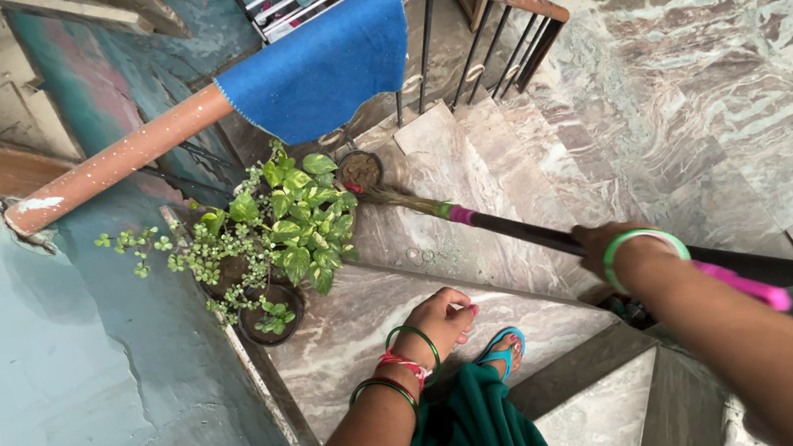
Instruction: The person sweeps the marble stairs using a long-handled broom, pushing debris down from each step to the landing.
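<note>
My right hand grips the dark handle of a broom with pink bands; its bristle head rests on a marble stair near the potted plants. A green and white bangle circles that wrist. My left hand hangs with fingers curled, holding up green fabric of my clothing; green bangles and red thread sit on that wrist. My foot in a blue sandal stands on the step below.
Leafy potted plants stand along the stair's left edge beside a blue-green wall. A railing with a blue cloth draped over it runs above. Marble steps descend to a marble floor.
</note>
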